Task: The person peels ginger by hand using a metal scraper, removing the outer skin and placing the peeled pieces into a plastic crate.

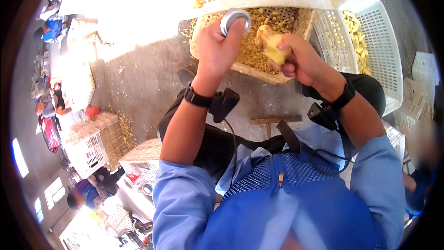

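Note:
My left hand (216,50) is closed on a round, shiny metal object (224,24), with the thumb over its face; its exact kind cannot be told. To its right, my right hand (303,57) grips a knobbly, partly peeled ginger root (274,45). The two held things are close but apart. Beneath both hands lies a shallow, light-coloured crate (258,73) with small yellow-brown scraps (256,50) in it. A white slotted plastic crate (263,2) with ginger pieces stands above it in the picture. Both wrists wear black straps with small black devices.
Another white crate (383,55) with peeled ginger (360,50) stands at right. Stacked crates (88,146) are at left, and a wooden piece (275,121) lies near my legs. Scraps dot the concrete floor (138,76). People are at the left (88,194) and right edge (412,194). Glare whitens the upper left.

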